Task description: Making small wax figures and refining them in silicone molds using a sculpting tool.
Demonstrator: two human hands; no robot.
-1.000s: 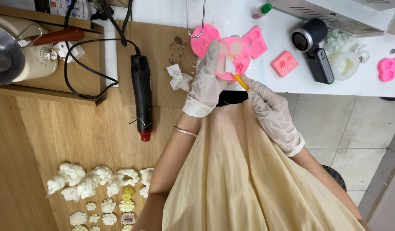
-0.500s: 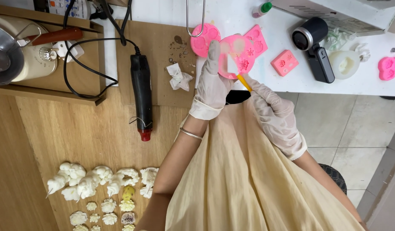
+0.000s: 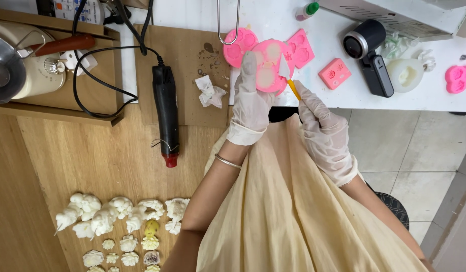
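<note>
**Gloved hands work a pink mould**

White figures (image 3: 119, 221) lie at 8 o'clock, a heat gun (image 3: 166, 113) at 10. The left hand (image 3: 250, 98) grips the mould (image 3: 268, 65) at 12; the right hand (image 3: 326, 133), just beside, pinches a scraper (image 3: 288, 75) against it.

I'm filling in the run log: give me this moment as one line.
left hand: holds round pink mould | right hand: holds yellow-handled blade at the mould | setting: white counter
</note>
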